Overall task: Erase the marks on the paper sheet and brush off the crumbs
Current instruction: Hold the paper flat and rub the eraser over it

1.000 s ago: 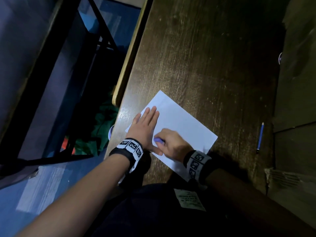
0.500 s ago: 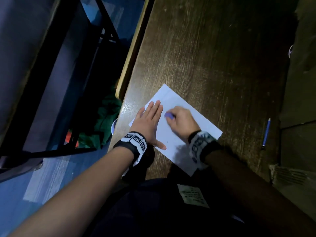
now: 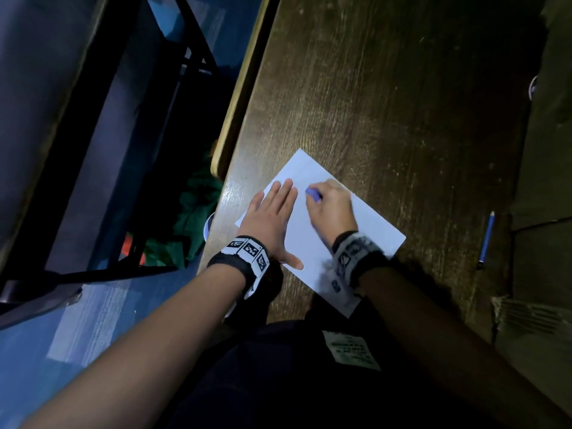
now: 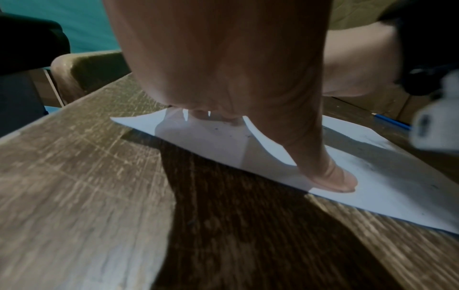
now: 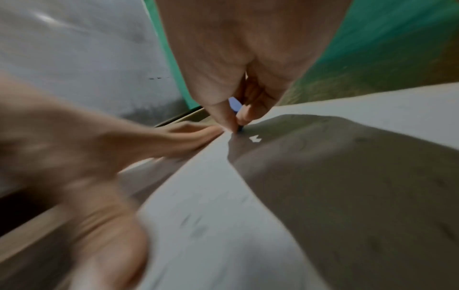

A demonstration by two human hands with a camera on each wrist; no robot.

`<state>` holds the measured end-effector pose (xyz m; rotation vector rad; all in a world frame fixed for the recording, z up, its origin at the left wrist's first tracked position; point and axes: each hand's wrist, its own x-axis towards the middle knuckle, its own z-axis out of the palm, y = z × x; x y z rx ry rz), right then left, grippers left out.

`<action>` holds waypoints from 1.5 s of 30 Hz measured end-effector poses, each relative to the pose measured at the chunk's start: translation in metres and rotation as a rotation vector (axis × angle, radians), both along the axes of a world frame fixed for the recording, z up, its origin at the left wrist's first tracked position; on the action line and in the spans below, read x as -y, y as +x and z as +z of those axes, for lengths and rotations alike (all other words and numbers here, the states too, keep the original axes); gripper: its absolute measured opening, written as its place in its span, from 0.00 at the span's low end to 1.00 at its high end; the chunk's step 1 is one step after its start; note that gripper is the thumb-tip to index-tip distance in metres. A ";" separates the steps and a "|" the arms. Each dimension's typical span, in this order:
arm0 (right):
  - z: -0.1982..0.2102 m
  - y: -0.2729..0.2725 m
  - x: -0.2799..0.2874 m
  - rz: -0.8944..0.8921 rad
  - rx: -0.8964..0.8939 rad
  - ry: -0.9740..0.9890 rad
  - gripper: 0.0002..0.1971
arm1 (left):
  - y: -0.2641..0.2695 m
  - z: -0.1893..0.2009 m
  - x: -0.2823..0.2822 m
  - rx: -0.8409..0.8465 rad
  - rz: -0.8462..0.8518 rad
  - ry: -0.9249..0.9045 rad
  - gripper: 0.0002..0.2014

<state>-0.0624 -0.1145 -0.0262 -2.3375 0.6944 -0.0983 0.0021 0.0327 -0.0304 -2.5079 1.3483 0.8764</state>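
The paper sheet (image 3: 365, 224) lies flat on my wooden desk (image 3: 387, 103), near its left edge and just in front of me. I judge it light, thin and quick to slide or buckle under rubbing, so it is better pinned flat than gripped. My left hand (image 3: 269, 218) does this: fingers straight and together, palm down on the sheet's left part, thumb (image 4: 330, 176) spread and pressing near the closer edge. My right hand (image 3: 332, 209) is curled round a small blue eraser (image 3: 313, 194), pinched between thumb and fingertips (image 5: 244, 115), its tip touching the paper just beside my left fingertips, toward the sheet's far corner. The eraser looks small and slightly soft; I judge a low grip near its tip gives firm pressure without tearing. Dark specks on the sheet, seen from the left wrist, may be crumbs or faint marks; I cannot tell which. A blue pencil (image 3: 486, 239) lies well apart on the right.
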 end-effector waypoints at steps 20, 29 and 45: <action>0.000 0.003 0.014 0.050 -0.017 -0.003 0.06 | 0.001 -0.003 -0.001 -0.025 0.001 -0.008 0.81; 0.005 -0.019 -0.012 0.327 -0.101 0.094 0.09 | 0.002 -0.004 0.000 -0.002 0.006 -0.018 0.81; -0.004 -0.012 -0.013 0.037 0.015 0.064 0.05 | -0.001 -0.005 -0.001 0.005 0.003 -0.008 0.81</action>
